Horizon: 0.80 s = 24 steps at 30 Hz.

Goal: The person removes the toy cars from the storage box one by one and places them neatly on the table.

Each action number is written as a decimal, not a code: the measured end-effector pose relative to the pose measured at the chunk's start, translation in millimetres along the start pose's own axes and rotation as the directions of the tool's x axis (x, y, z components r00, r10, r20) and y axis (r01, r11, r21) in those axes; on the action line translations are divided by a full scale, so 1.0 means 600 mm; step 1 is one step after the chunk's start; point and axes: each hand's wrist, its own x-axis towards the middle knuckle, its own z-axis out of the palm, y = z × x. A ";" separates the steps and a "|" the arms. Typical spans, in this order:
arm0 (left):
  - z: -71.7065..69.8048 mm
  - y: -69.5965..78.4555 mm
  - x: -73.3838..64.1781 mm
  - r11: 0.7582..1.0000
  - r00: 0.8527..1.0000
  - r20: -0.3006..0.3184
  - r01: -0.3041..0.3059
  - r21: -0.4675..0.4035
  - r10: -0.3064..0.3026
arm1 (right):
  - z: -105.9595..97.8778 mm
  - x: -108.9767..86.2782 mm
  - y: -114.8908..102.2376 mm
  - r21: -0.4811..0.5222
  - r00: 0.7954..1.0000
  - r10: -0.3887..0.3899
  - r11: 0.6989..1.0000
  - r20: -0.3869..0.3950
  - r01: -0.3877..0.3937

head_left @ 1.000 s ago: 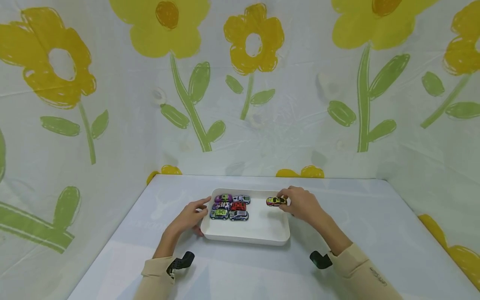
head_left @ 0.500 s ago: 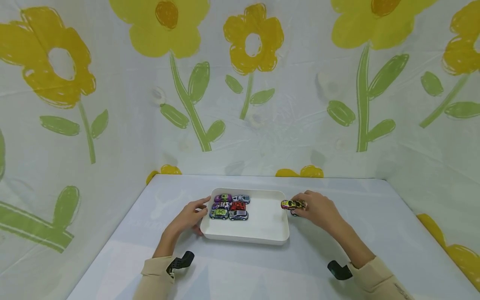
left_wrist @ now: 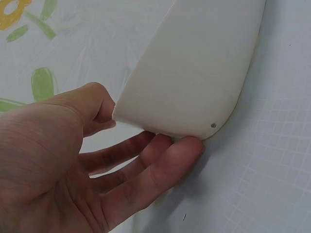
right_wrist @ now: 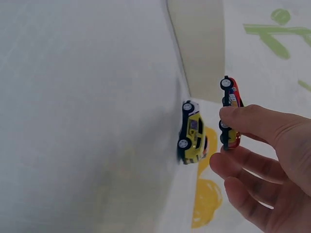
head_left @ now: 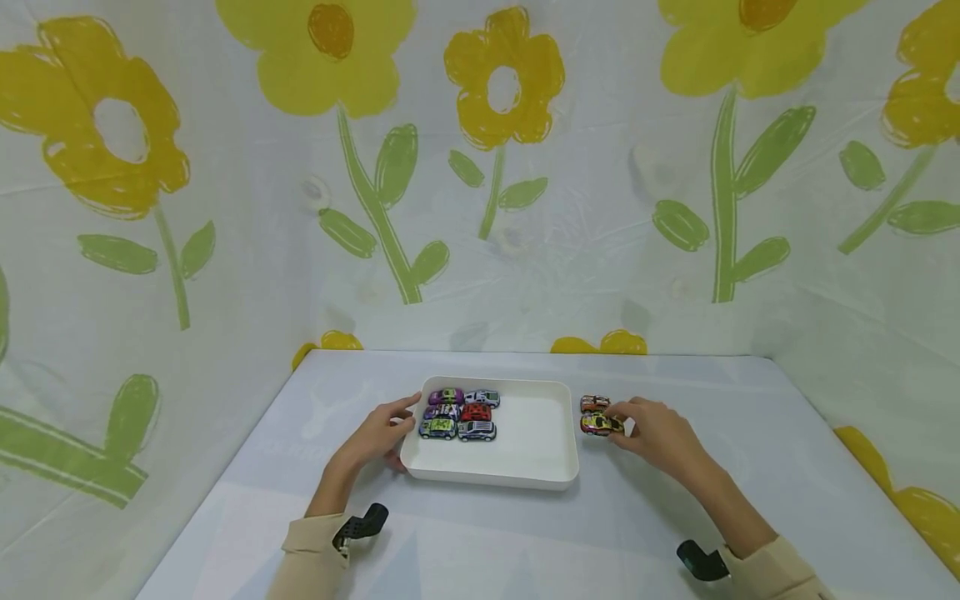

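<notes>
My left hand [head_left: 385,433] holds the left end of a white tray [head_left: 517,481]; in the left wrist view its thumb meets the rim and its fingertips [left_wrist: 187,148] touch the end wall low down. Inside the tray stand several toy cars in two columns, among them a red toy car [head_left: 477,412] and a silver one [head_left: 477,431]. My right hand [head_left: 660,435] pinches a yellow-and-red toy car [right_wrist: 233,99] between thumb and fingers, just right of the tray. Close behind it, an orange-topped toy car [head_left: 595,402] stands on the table; its side looks yellow-green in the right wrist view.
The pale table [head_left: 480,542] reaches past the tray on every side. White cloth walls [head_left: 600,275] with printed yellow flowers enclose its back and sides. A black wrist camera [head_left: 365,523] sits on the left forearm, another black camera [head_left: 702,561] on the right.
My right hand has carried the yellow-and-red toy car from over the tray's right end, across the rim, to just in front of the orange-topped car. The left hand and tray have stayed put.
</notes>
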 end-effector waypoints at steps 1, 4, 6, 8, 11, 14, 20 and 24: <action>0.000 -0.002 0.001 1.000 1.000 -0.001 -0.002 0.002 0.002 | 0.002 -0.002 0.002 0.005 1.000 0.007 1.000 0.011 -0.007; 0.001 -0.003 0.001 1.000 1.000 -0.006 -0.005 -0.001 0.005 | 0.007 -0.008 0.006 0.014 0.999 0.025 1.000 0.041 -0.025; 0.002 -0.005 0.002 1.000 1.000 -0.012 -0.007 0.003 0.007 | 0.011 -0.011 0.008 0.020 0.998 0.030 0.999 0.055 -0.031; 0.003 -0.005 0.002 1.000 1.000 -0.018 -0.001 0.003 0.001 | 0.015 -0.013 0.011 0.022 0.997 0.033 0.999 0.062 -0.035; 0.003 -0.006 0.003 1.000 1.000 -0.025 -0.004 0.007 0.004 | 0.020 -0.017 0.015 0.029 0.997 0.038 0.999 0.071 -0.040; 0.003 -0.007 0.003 1.000 1.000 -0.028 -0.001 0.001 0.001 | 0.025 -0.018 0.018 0.034 0.996 0.041 0.998 0.080 -0.044; 0.004 -0.007 0.003 1.000 1.000 -0.023 0.010 -0.016 -0.011 | 0.032 -0.018 0.021 0.025 0.996 0.047 0.998 0.080 -0.049; 0.004 -0.005 0.004 1.000 1.000 -0.021 0.010 -0.019 -0.011 | 0.034 -0.017 0.021 0.017 0.996 0.046 0.999 0.072 -0.048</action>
